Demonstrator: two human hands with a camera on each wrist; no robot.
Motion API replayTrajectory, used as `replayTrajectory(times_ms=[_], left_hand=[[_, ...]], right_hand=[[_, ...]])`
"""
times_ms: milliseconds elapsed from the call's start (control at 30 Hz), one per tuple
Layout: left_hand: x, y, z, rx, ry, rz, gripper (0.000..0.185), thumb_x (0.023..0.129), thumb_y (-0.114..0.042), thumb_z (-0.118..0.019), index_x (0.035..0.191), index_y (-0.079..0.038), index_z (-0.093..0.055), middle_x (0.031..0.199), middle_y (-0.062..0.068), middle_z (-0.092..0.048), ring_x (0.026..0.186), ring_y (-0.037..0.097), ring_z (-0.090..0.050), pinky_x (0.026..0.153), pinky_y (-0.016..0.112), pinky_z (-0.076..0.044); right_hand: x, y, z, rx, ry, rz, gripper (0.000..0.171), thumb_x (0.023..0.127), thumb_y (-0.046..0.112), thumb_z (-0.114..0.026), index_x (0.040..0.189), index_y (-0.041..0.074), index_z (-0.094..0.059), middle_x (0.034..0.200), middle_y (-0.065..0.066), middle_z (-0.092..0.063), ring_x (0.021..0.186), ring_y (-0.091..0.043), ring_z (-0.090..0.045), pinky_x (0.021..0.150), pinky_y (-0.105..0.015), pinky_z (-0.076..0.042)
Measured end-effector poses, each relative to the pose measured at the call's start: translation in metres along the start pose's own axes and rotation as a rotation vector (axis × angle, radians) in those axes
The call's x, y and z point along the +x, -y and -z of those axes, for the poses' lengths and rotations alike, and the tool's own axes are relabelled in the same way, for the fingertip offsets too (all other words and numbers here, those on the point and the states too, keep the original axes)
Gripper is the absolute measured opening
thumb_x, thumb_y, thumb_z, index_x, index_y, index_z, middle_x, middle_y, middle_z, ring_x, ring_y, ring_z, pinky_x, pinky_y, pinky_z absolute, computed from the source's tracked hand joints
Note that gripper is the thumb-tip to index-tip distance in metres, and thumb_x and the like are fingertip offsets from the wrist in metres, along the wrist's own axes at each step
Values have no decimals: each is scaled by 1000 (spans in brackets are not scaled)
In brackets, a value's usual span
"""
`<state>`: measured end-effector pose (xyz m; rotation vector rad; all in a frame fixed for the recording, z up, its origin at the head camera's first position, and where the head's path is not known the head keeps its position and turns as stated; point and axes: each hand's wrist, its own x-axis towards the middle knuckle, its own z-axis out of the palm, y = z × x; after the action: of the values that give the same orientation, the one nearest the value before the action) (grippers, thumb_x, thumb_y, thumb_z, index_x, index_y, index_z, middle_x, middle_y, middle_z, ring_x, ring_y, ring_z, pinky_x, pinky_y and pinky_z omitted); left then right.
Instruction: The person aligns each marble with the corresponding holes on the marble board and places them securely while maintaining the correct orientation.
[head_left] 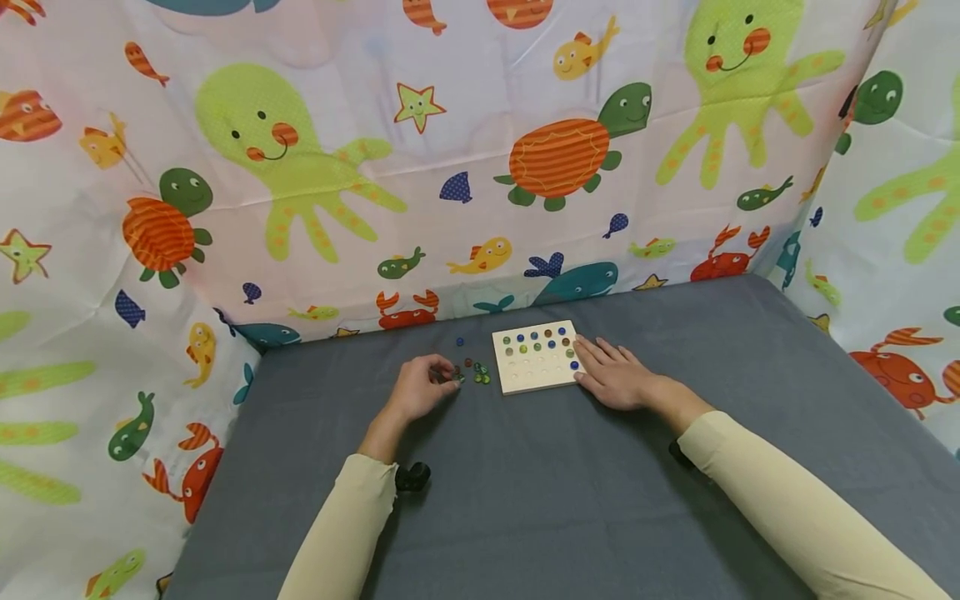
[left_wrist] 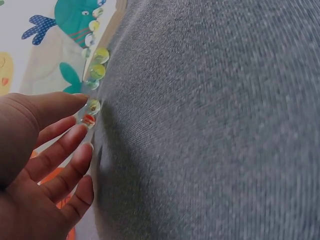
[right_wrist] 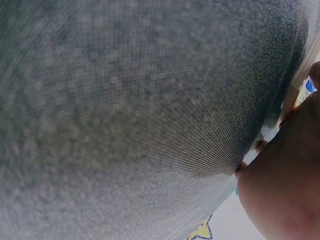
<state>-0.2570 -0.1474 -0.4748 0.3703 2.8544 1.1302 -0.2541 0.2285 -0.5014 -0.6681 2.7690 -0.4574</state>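
Note:
A pale wooden board (head_left: 538,380) with rows of round hollows lies on the grey cloth, glass marbles filling its two far rows. A blue marble (head_left: 574,365) sits near its right edge. My right hand (head_left: 618,377) rests flat on that edge, fingers straight. Left of the board, my left hand (head_left: 423,387) reaches to the loose marbles, thumb and fingers apart around a small gap. In the left wrist view, a yellowish marble (left_wrist: 93,106) and a red-streaked marble (left_wrist: 88,120) show just beyond the thumb and fingertips. Green marbles (head_left: 482,377) lie between hand and board.
A single blue marble (head_left: 460,342) lies farther back, with a reddish marble (head_left: 468,362) nearer. The grey cloth (head_left: 540,483) covers the table. Behind and at both sides hangs a white curtain (head_left: 450,225) printed with sea animals. Dark wrist cameras (head_left: 412,477) sit under the sleeves.

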Motion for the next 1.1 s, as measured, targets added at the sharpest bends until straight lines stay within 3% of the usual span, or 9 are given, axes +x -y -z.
replayTrajectory(times_ms=[200, 1100], left_hand=[[3, 0, -4, 10, -6, -3, 17, 89, -13, -81, 104, -7, -75, 95, 5, -72, 75, 16, -62, 74, 37, -52], [5, 0, -12, 96, -22, -2, 14, 91, -17, -79, 100, -7, -76, 88, 2, -70, 76, 16, -60, 76, 38, -51]], right_hand=[[0, 2, 2, 19, 2, -4, 68, 111, 42, -33, 164, 7, -9, 172, -12, -4, 156, -42, -6, 119, -66, -4], [5, -4, -4, 7, 6, 3, 71, 110, 49, -30, 165, 10, -8, 173, -9, -3, 157, -40, -5, 120, -66, -4]])
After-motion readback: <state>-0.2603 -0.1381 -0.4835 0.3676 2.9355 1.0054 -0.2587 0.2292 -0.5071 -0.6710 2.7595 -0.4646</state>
